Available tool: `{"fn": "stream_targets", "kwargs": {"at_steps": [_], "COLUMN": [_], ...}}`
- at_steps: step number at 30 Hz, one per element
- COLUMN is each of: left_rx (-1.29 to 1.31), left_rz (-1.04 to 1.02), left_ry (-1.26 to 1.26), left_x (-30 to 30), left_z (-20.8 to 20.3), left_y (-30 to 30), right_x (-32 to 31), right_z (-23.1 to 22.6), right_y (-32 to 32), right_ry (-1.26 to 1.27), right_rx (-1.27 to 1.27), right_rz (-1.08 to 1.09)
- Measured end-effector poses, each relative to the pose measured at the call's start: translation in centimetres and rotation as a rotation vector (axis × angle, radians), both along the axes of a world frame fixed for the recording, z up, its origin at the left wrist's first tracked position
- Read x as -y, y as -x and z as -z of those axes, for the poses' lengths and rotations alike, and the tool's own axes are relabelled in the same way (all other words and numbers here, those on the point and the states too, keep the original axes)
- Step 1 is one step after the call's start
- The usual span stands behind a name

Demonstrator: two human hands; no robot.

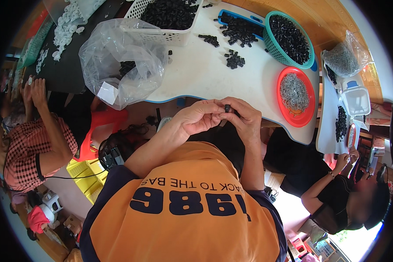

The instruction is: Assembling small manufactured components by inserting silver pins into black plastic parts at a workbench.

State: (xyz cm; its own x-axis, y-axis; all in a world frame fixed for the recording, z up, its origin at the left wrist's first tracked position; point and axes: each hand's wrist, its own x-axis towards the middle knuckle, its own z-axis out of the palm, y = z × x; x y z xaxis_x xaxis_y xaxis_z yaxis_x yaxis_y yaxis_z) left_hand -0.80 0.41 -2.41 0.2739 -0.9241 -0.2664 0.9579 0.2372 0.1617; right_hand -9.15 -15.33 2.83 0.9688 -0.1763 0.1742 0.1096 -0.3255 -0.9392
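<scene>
An orange shirt with dark sleeves (pixel 183 218) fills the view at 6 o'clock, and both forearms rise from it to meet just short of the white tabletop (pixel 200 70). The left hand (pixel 198 118) and the right hand (pixel 244 120) are pressed close together, fingertips touching, and between them they pinch a small black plastic part (pixel 227 107) just off the tabletop's near edge. At 3 o'clock from the hands, a red round tray (pixel 296 96) holds small grey pieces. At 1 o'clock sits a teal basket (pixel 289 40) full of black parts, with loose black parts (pixel 235 59) scattered at 12 o'clock. A white basket (pixel 166 19) of black parts stands further away at 11 o'clock, beside a crumpled clear plastic bag (pixel 120 61) at 10 o'clock.
</scene>
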Motion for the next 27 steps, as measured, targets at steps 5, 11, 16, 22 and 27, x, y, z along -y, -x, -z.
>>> {"fn": "stream_targets", "kwargs": {"at_steps": [5, 11, 16, 22, 27], "left_rx": [-0.087, -0.177, -0.106, -0.020, 0.017], "left_rz": [0.014, 0.007, -0.016, 0.037, -0.014], "left_ry": [0.014, 0.000, -0.035, 0.076, -0.153], "left_x": [-0.1, -0.2, -0.2, 0.2, 0.3], "left_z": [0.0, -0.3, -0.3, -0.6, -1.0], "left_y": [0.2, 0.2, 0.1, -0.2, 0.3], "right_x": [0.0, -0.4, 0.0, 0.4, 0.5], "right_z": [0.4, 0.6, 0.8, 0.9, 0.9], "right_y": [0.0, 0.1, -0.1, -0.1, 0.0], "right_ry": [0.105, 0.123, 0.064, 0.088, 0.107], "right_rx": [0.056, 0.078, 0.039, 0.021, 0.019], "right_rz": [-0.012, 0.014, -0.009, -0.021, -0.016]}}
